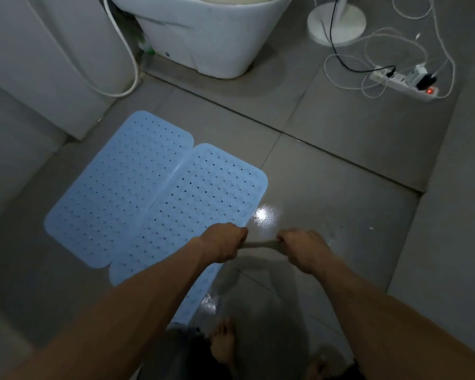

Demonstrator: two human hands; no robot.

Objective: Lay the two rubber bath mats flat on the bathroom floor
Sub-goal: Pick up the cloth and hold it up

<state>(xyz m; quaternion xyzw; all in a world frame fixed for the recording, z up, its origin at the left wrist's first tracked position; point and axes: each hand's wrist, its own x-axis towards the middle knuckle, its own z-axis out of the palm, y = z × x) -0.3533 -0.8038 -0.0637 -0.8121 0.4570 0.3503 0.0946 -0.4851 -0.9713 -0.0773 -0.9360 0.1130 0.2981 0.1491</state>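
dim, bluish cast, bright glare spot on glossy floor [340, 204] mid-frame, smaller glare nearer, soft focus, wide-angle bending at edges

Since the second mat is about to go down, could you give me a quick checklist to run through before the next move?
1. Blue mat flat on the floor: ok, though it has a fold line down the middle.
2. Left hand and right hand both grip the grey mat: ok.
3. Grey mat hangs unrolled: cannot tell, it is seen edge-on.
4. Bare floor beside the blue mat: ok.
5. Floor dry: cannot tell, it is glossy with glare.
6. Power strip and cables clear of the spot: ok, they lie by the fan base.
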